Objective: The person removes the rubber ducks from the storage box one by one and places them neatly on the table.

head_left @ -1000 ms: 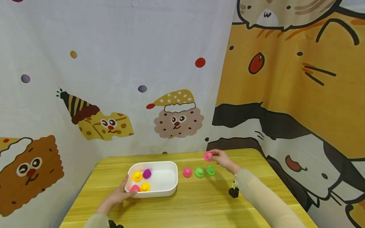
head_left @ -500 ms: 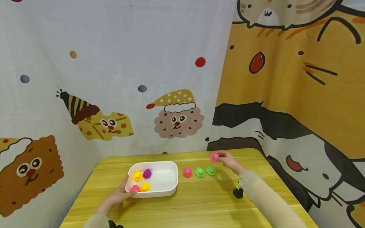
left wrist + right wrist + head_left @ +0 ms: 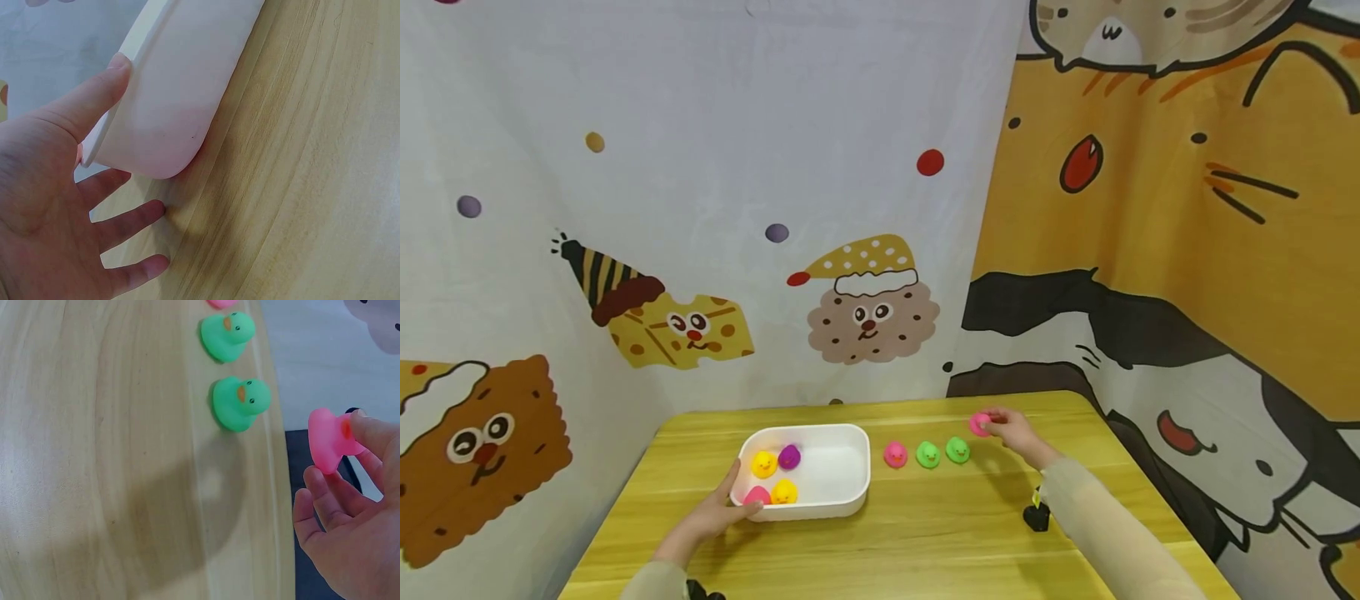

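My right hand [image 3: 1017,433] pinches a pink rubber duck [image 3: 326,440] between thumb and fingers, held above the table's far right part. To its left, a green duck [image 3: 957,450], another green duck [image 3: 928,455] and a pink duck [image 3: 895,454] stand in a row. My left hand [image 3: 715,510] holds the left end of a white plastic tub [image 3: 842,502], the thumb on its rim [image 3: 120,62] and the other fingers spread round the corner. Inside the tub are a purple duck [image 3: 789,457], a yellow duck [image 3: 763,464], another yellow duck [image 3: 784,492] and a partly hidden pink duck [image 3: 757,496].
The wooden table [image 3: 880,554] reaches back to a cartoon-printed cloth [image 3: 850,125] hanging behind and at the sides. A black object [image 3: 1037,517] with a yellow bit sits at the right wrist.
My right hand has moved to the right and slightly lower with the pink duck, passing beyond the green ducks. The left hand stays on the tub, and the standing ducks keep their places.
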`<state>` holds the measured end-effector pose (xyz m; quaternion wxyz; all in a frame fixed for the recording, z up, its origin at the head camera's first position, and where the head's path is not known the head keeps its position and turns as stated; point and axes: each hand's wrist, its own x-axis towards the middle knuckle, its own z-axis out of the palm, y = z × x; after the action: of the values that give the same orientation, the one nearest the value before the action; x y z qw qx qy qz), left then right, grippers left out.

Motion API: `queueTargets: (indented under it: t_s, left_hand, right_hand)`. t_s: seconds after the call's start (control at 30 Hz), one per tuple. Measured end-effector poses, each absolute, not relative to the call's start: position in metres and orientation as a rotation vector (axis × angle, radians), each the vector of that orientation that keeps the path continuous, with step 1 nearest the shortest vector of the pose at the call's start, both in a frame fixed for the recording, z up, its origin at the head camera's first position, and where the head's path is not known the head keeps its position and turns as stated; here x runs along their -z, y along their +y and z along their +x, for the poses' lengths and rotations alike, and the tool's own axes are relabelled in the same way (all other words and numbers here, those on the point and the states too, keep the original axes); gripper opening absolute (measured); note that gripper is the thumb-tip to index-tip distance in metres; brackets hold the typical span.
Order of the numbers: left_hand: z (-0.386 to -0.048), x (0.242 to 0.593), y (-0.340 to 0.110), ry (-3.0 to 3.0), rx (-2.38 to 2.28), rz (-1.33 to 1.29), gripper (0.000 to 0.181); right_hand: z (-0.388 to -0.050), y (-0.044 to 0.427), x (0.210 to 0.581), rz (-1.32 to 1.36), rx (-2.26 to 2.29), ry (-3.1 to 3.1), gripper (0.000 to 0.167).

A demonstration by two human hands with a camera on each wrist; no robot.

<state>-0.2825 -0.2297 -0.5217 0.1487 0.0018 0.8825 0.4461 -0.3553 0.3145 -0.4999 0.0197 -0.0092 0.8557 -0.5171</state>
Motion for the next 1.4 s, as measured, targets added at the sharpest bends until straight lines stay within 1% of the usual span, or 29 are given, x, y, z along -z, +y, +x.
queueTargets:
  t_s: [0.27,0.67,1.17,1.4]
  left_hand:
    - [-0.283,0.522,-0.229,2.545,-1.277,0.0,0.104]
    - [-0.283,0.525,-0.229,2.532,-1.286,-0.008,0.104]
    - [-0.283,0.525,-0.229,2.513,-1.319,-0.014,0.102]
    - [-0.285,0.526,-0.23,2.529,-1.283,-0.057,0.103]
  right_hand:
    - [-0.354,0.32,0.512,0.002,1.625,2.667,0.043]
    - [-0.356,0.326,0.536,0.008,1.604,2.761,0.037]
    - [-0.354,0.323,0.542,0.072,1.54,2.777,0.034]
    - [-0.352,0.319,0.543,0.109,1.516,2.755,0.033]
